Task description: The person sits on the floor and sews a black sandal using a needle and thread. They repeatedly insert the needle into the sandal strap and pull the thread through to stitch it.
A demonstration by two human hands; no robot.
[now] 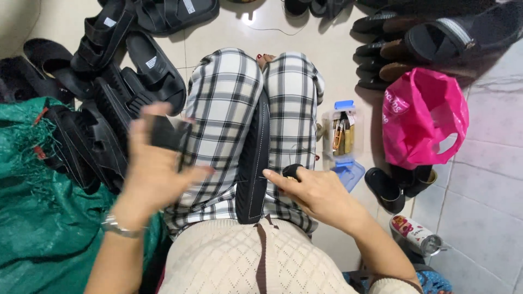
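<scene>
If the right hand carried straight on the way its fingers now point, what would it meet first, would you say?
The right hand points left, its fingers already at the edge of the black sole lying between the checked knees. That sole comes first, probably; depth is unclear.

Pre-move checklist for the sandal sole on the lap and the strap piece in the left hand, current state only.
1. Sole steady: ok, it lies lengthwise between the knees.
2. Right hand on the sole: ok, fingertips press its right edge, near a small black piece.
3. Left hand grip on the black strap piece: cannot tell, the hand is blurred.
4. Strap lined up with the sole: not ok, it is held up to the left, apart from the sole.
5. Clear tool box accessible: ok, open on the floor beside the right knee.
</scene>
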